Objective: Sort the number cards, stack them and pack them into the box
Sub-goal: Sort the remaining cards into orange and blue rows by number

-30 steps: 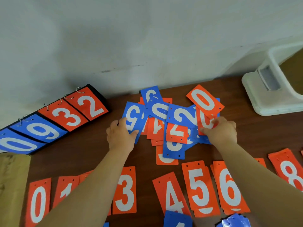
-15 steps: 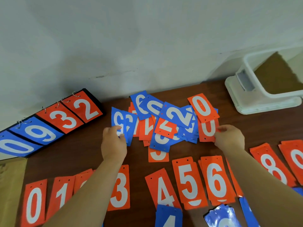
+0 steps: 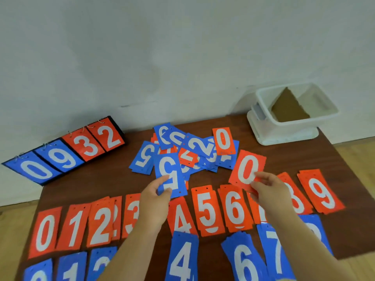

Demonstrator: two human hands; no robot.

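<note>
1. Pinching an upside-down blue 5 card (image 3: 169, 175) between thumb and curled fingers of the left hand (image 3: 155, 197), at the near edge of the loose pile (image 3: 194, 151)
2. Gripping a tilted orange 0 card (image 3: 248, 169) by its lower edge in the right hand (image 3: 268, 192), thumb on its face, just right of that pile
3. Overlapping midway across the brown table (image 3: 91, 185), blue and orange mixed, some digits upside down
4. Laid out nearer as a row of orange stacks (image 3: 210, 211), 0 to 9, with blue stacks (image 3: 183, 258) nearer still
5. Leaving the white box (image 3: 294, 127) at the far right corner, open-topped, well apart from both hands
6. Showing 0 9 3 2 on a flip scoreboard (image 3: 65, 153) at the far left
</note>
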